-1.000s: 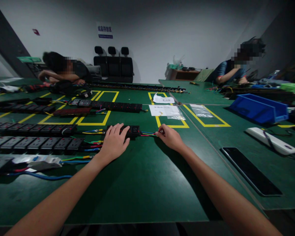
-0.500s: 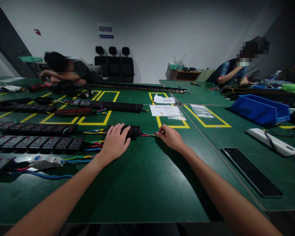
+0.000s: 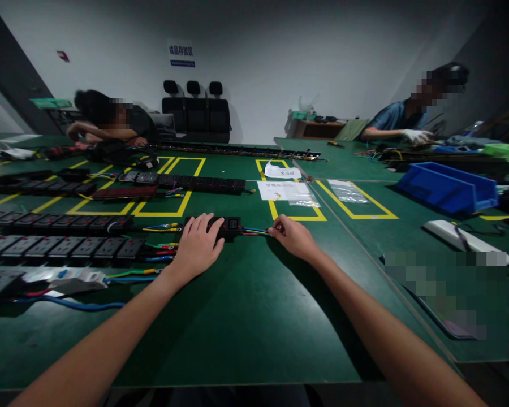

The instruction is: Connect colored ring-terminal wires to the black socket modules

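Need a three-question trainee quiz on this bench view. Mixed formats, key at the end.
1. True or false: the left hand rests on top of a black socket strip.

2. Multiple choice: what does the right hand pinch?
A) a sheet of paper
B) wires running from the strip's right end
C) a plastic bag

3. Fill in the colour: the open-topped bin on the right side of the view is ____.

Key: 1. True. 2. B. 3. Blue.

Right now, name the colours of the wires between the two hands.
The wires show blue, green and red, best seen in the head view.
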A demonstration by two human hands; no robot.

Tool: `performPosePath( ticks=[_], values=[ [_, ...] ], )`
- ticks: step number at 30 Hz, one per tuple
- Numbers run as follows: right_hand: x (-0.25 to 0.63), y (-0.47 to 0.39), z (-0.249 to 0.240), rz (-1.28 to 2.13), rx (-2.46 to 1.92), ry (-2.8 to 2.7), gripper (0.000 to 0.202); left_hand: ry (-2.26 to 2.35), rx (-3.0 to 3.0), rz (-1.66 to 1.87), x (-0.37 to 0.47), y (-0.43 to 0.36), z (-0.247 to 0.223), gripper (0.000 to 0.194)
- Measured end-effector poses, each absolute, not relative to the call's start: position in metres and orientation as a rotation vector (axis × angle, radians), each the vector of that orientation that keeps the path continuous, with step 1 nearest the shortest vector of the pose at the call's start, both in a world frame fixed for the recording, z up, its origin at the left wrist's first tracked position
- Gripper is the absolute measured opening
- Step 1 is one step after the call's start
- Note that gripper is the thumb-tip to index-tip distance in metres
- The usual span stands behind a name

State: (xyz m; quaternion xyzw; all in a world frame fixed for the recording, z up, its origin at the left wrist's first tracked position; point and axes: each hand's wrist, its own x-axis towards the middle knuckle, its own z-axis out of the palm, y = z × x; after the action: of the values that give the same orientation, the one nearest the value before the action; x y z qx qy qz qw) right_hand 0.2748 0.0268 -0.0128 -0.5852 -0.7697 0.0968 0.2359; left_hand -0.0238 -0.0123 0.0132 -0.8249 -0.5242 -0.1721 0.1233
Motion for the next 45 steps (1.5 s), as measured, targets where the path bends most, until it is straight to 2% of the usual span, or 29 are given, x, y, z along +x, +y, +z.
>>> performPosePath(
  ticks=[38,45],
  values=[
    [0.2722,0.0261,-0.0101,0.284,-1.666,-2.087,0.018,-1.526,-2.389,-0.463,-0.0241,-0.0118,0.0124,0.050],
    [0.2669,0.0216,-0.0039,0.328,-1.728,-2.040,0.025,-1.528,-2.374,-0.442,-0.0240,-0.0122,0.0122,0.050]
  ],
)
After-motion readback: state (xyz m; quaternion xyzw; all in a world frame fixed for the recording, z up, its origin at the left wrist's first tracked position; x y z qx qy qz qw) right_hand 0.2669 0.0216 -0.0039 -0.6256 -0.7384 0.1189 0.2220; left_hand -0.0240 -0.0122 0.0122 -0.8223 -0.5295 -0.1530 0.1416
